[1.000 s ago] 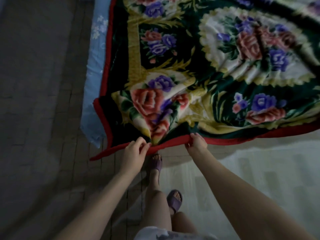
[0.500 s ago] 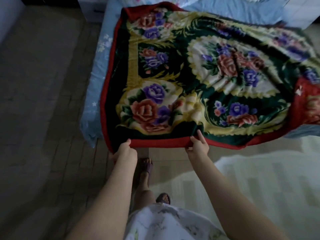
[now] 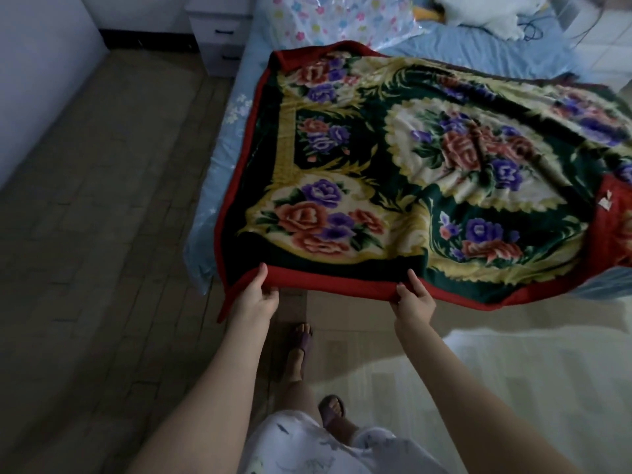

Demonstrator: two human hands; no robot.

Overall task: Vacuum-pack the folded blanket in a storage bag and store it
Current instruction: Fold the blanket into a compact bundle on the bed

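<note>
Both hands pinch the red near hem of the floral blanket (image 3: 427,186), the left hand (image 3: 256,299) by its near left corner, the right hand (image 3: 413,299) further along. The blanket spreads away from them over the blue-sheeted bed (image 3: 222,148), its hem overhanging the near edge, and a flowered plastic bag (image 3: 342,18) lies at the bed's far end.

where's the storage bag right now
In the head view the clear flower-printed storage bag lies at the top centre on the blue bed, beyond the blanket's far edge.
</note>
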